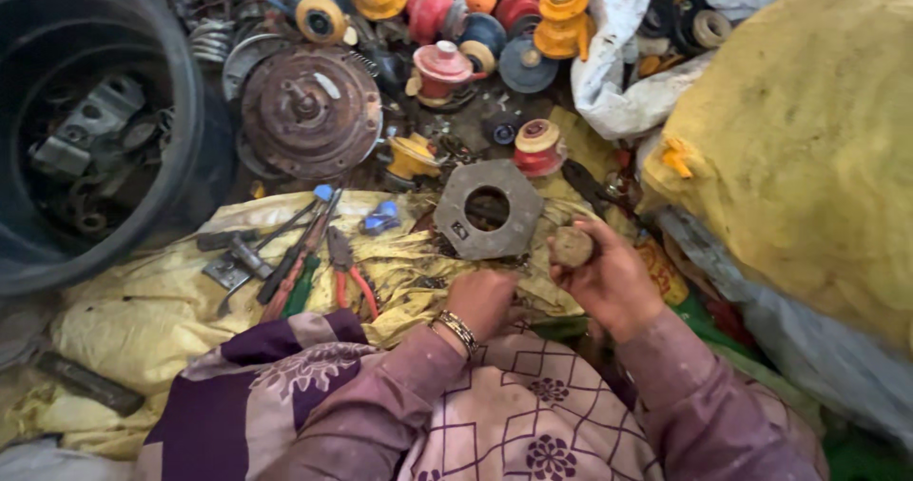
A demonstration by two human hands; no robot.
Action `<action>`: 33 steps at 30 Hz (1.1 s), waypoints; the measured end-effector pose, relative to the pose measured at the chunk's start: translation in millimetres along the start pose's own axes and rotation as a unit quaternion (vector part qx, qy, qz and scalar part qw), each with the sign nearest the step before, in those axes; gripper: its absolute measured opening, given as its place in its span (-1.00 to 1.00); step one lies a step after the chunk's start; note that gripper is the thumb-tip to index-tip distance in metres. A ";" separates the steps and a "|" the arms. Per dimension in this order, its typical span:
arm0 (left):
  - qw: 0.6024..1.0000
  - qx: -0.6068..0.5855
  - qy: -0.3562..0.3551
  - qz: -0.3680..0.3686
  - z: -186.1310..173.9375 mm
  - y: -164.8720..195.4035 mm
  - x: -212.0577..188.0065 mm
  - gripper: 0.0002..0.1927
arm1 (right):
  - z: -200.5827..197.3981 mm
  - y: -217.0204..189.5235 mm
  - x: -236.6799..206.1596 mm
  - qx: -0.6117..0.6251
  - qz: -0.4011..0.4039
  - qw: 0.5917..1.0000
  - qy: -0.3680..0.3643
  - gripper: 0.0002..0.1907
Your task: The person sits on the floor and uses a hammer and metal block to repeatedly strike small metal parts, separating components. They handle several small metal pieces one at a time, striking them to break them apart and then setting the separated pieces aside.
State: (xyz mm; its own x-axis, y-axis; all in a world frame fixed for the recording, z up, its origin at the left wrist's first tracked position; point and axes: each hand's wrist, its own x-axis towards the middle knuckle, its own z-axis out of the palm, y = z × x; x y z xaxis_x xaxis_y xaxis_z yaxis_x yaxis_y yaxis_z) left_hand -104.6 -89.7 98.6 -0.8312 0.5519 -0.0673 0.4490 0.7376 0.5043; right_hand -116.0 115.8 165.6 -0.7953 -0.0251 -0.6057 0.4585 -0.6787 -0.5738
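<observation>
Where the right hand (pixel 613 281) closes its fingertips on a small, dirty round part (pixel 573 246), the piece sits lifted clear of the yellow sheet (pixel 143 319), seemingly for inspection. Just left of that grip: grey octagonal plate with round hole (pixel 488 209). Left hand (pixel 483 298) curled knuckles-up on the sheet; contents, if any, hidden. Further left: red-handled pliers (pixel 348 276). Part's face too grimy to identify.

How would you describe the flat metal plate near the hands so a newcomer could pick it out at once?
Start at the yellow cloth spread in front of the person. At its far edge, just above the left hand, lies the grey plate. Unlike the round coloured parts beyond it, it is flat, angular-edged, with one big round hole.
</observation>
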 end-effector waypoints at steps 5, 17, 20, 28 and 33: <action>0.997 -0.055 -0.004 -0.057 13.2 -1.0 3.9 -0.58 | -5.6 -0.6 -1.9 0.001 -0.004 0.999 -0.033 -0.88; 0.991 -0.101 -0.083 0.015 -66.9 1.1 9.9 -0.59 | -5.8 -2.6 2.1 0.002 -0.005 0.999 -0.039 -0.84; 0.945 -0.316 -0.023 0.077 -106.0 -5.6 7.8 -0.69 | -13.9 -3.9 7.0 -0.029 0.019 0.999 -0.021 -0.77; 0.945 -0.300 0.114 0.059 -164.0 -13.1 -22.6 -0.57 | -21.1 7.3 -2.7 -0.810 -0.043 0.570 -0.134 -0.51; 0.961 -0.241 0.127 0.045 -174.7 14.1 -53.2 -0.56 | 20.2 1.6 -38.4 -0.675 -0.021 0.732 -0.092 -0.40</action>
State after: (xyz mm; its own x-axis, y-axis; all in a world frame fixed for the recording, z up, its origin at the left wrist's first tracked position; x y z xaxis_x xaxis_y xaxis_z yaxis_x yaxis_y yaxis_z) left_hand -111.3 -176.6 259.7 -0.8771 0.4471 0.1756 0.3686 0.3922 0.8428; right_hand -92.7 100.8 199.1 -0.8032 -0.2068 -0.5586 0.3075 0.6593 -0.6862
